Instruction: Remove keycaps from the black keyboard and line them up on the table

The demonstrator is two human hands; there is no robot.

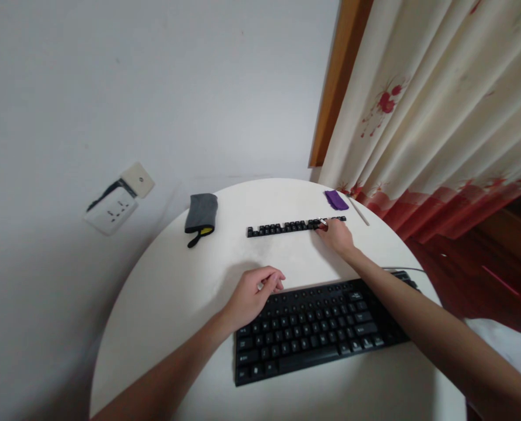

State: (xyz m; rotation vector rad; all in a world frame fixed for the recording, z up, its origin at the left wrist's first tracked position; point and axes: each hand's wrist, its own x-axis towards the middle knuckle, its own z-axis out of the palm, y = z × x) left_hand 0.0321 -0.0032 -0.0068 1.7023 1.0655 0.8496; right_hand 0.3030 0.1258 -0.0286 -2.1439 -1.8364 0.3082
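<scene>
My left hand (pixel 256 292) is closed with its fingers curled and the thumb against them, over the upper left corner of a black keyboard (pixel 308 327); nothing shows in it. Along the keyboard's top rows, small squares without keycaps are visible. Farther back, a strip of loose black keycaps (pixel 282 228) lies in two rows on the white table. My right hand (pixel 337 235) reaches its right part, fingers pinched round a small shiny metal tool (pixel 323 221) whose kind is too small to tell. The fingertips touch or nearly touch the keycaps, partly hiding them.
On the round white table (pixel 164 304), a grey pouch (pixel 202 211) with a black loop stands at the back left. A folded purple cloth (pixel 336 200) and a thin pale stick (pixel 359 211) lie at the back right. Behind are a wall, a socket (pixel 111 210) and a curtain (pixel 418 117).
</scene>
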